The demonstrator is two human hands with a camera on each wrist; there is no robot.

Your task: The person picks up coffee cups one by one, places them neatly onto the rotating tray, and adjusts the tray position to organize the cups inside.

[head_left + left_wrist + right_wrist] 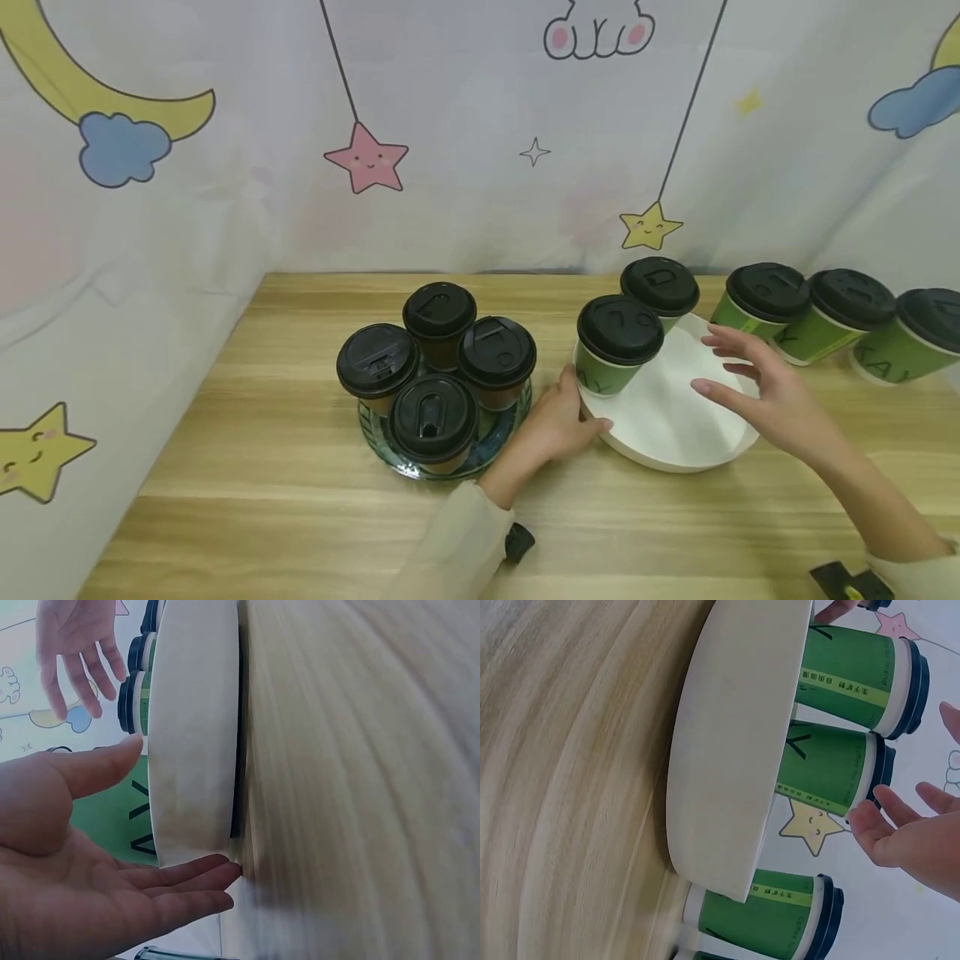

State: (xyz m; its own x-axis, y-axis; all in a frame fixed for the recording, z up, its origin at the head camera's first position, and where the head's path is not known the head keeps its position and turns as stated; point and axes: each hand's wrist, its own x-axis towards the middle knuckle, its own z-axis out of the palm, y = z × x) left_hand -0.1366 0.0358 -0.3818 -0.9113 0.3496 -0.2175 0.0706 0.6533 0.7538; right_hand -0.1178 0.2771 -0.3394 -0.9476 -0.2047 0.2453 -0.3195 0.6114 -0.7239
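Observation:
A round white tray (701,433) with a raised rim lies on the wooden table. Two green paper cups with black lids are on its left side, a front cup (611,367) and a back cup (660,286). My left hand (555,421) is at the tray's left edge, thumb at the rim. In the left wrist view its fingers (180,889) extend fairly straight along the tray's lower edge. Above the tray's right side, my right hand (772,400) hovers with spread, slightly bent fingers and nothing in them. The right wrist view shows this hand (915,832) near the cup lids.
Left of the tray, a patterned glass plate (375,446) bears several brown cups with black lids (431,417). Three more green cups stand behind and right of it, the nearest one (765,292) close to the tray's rim. A printed white cloth (465,208) hangs along the table's back edge.

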